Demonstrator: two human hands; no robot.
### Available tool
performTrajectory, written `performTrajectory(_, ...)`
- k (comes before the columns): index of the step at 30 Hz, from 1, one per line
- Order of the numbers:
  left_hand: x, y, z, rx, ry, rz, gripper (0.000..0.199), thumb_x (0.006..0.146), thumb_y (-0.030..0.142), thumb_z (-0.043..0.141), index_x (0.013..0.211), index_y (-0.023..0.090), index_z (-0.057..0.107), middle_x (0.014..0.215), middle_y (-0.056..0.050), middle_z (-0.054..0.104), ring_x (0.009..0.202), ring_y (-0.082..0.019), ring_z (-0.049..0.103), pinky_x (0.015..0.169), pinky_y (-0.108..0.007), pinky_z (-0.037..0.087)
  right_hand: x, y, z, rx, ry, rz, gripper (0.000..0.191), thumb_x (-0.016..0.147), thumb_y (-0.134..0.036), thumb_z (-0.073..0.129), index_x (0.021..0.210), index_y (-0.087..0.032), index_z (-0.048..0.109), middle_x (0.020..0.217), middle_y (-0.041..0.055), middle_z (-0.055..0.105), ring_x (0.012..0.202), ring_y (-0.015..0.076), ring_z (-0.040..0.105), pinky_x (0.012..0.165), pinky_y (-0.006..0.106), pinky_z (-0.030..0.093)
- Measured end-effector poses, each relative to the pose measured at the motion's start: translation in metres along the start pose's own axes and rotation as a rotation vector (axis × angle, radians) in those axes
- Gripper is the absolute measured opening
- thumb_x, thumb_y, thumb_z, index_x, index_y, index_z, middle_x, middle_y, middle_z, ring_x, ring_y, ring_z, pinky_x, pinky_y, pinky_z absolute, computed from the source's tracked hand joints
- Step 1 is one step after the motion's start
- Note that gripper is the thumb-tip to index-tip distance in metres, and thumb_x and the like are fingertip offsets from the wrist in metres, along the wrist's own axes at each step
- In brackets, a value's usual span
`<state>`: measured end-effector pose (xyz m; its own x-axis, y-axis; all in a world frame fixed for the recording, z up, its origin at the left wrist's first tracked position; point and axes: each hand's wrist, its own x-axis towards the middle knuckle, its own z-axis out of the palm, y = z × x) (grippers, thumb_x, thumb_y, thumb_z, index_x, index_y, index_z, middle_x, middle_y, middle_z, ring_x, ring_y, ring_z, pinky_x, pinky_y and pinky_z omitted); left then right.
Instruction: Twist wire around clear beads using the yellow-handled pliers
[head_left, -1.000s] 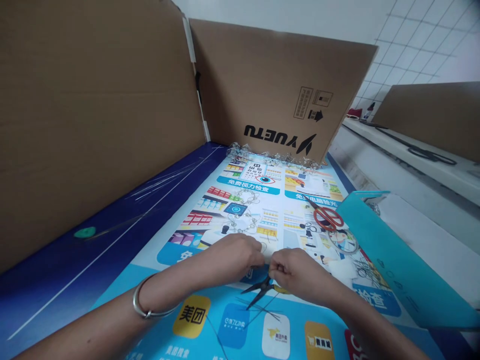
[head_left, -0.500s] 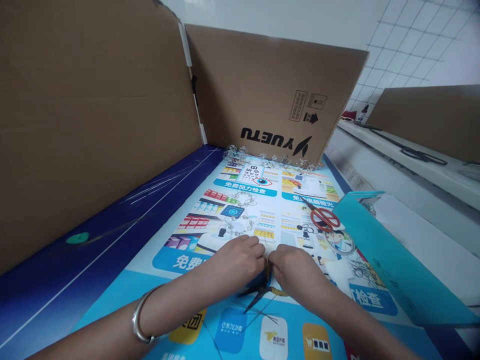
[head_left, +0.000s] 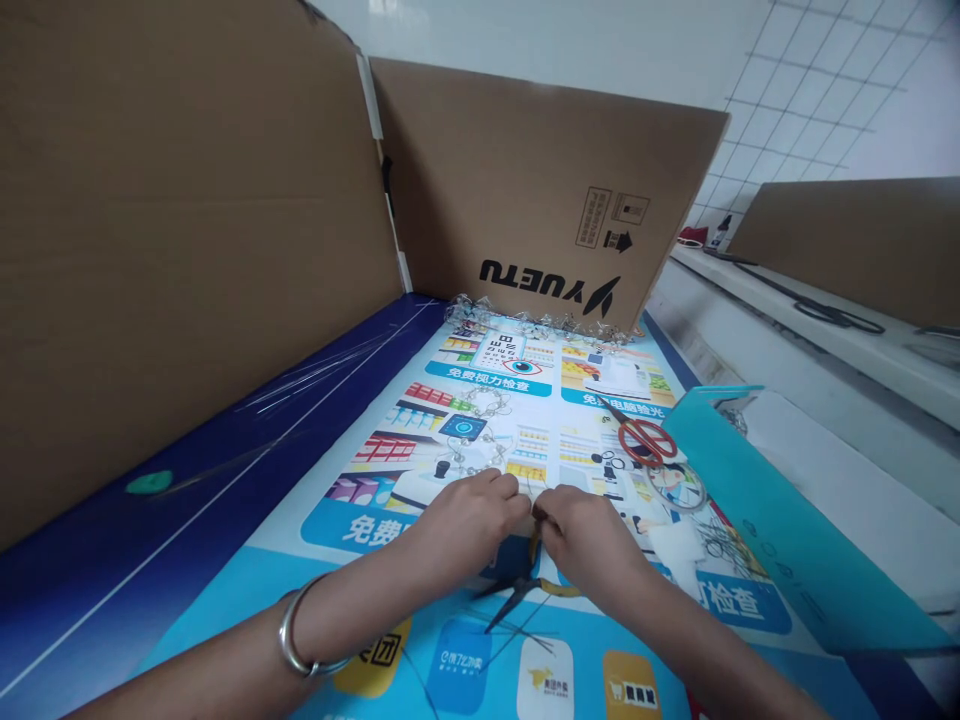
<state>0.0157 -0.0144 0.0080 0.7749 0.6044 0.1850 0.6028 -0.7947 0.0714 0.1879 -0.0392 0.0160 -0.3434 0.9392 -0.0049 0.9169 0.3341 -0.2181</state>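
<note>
My left hand [head_left: 480,515] is closed, its fingertips pinched beside those of my right hand [head_left: 589,530], low over the printed sheet. Thin wire [head_left: 529,488] rises from between the two sets of fingertips; the bit they grip is mostly hidden. Just beyond my left fingers lies a strand of clear beads on wire [head_left: 480,450]. Under my wrists rests a tool with yellow handles and dark pointed jaws [head_left: 517,590], spread apart, probably pliers. Loose dark wire ends [head_left: 525,630] lie beside its jaws.
Red-handled scissors [head_left: 646,442], a coil of clear line [head_left: 677,488] and cut wires [head_left: 731,550] lie on the right, by a teal box [head_left: 780,530]. Cardboard panels [head_left: 540,180] stand at the left and back, with beaded wire pieces [head_left: 555,325] along the back one. A green lump [head_left: 150,483] lies left.
My right hand has turned slightly and its fingertips have lifted a little. My left hand has shifted slightly left. The things on the table stay as they were.
</note>
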Motion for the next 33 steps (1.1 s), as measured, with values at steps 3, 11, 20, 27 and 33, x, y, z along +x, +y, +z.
performTrajectory(3,0.0,-0.006,0.005,-0.096,0.02,-0.104,0.016,0.08,0.008,0.047,0.076,0.017,0.059,0.076,-0.003,0.059,0.074,-0.018,0.055,0.063,-0.027,0.041,0.002,0.004,0.002,0.205,0.034,0.024,0.012,0.076,-0.014,0.047,0.074,-0.02,0.056,0.074,-0.0007,0.058,0.067,0.012,0.051,0.056,0.021,0.027)
performTrajectory(11,0.0,-0.015,0.011,-0.19,0.033,-0.137,0.02,0.079,0.01,0.046,0.072,0.018,0.063,0.07,-0.002,0.06,0.065,-0.016,0.056,0.057,-0.024,0.038,0.005,0.005,0.011,0.459,0.023,0.063,0.012,0.071,-0.012,0.047,0.065,-0.02,0.055,0.059,-0.0046,0.05,0.056,0.0093,0.045,0.051,0.019,0.028)
performTrajectory(20,0.001,-0.019,0.007,-0.514,0.114,-0.229,0.022,0.079,0.012,0.047,0.083,0.02,0.067,0.081,-0.002,0.066,0.076,-0.016,0.06,0.069,-0.026,0.043,0.005,0.005,0.009,0.675,-0.001,0.107,0.01,0.074,-0.019,0.047,0.07,-0.019,0.056,0.057,-0.0047,0.051,0.054,0.0096,0.049,0.05,0.019,0.036)
performTrajectory(27,0.003,-0.024,0.013,-0.894,0.096,-0.401,0.015,0.072,0.014,0.051,0.075,0.019,0.065,0.068,0.001,0.063,0.063,-0.013,0.056,0.057,-0.022,0.041,0.006,0.004,0.016,1.075,-0.029,0.218,0.011,0.072,-0.029,0.056,0.072,-0.018,0.056,0.055,-0.0038,0.053,0.049,0.0113,0.051,0.049,0.023,0.044)
performTrajectory(33,0.005,-0.021,0.019,-1.312,0.082,-0.524,0.007,0.07,0.017,0.053,0.073,0.016,0.059,0.052,0.005,0.051,0.049,-0.01,0.05,0.05,-0.021,0.041,0.007,-0.001,0.016,1.205,0.046,0.275,0.019,0.07,-0.035,0.061,0.073,-0.017,0.056,0.054,-0.0033,0.056,0.051,0.0121,0.054,0.051,0.024,0.045)
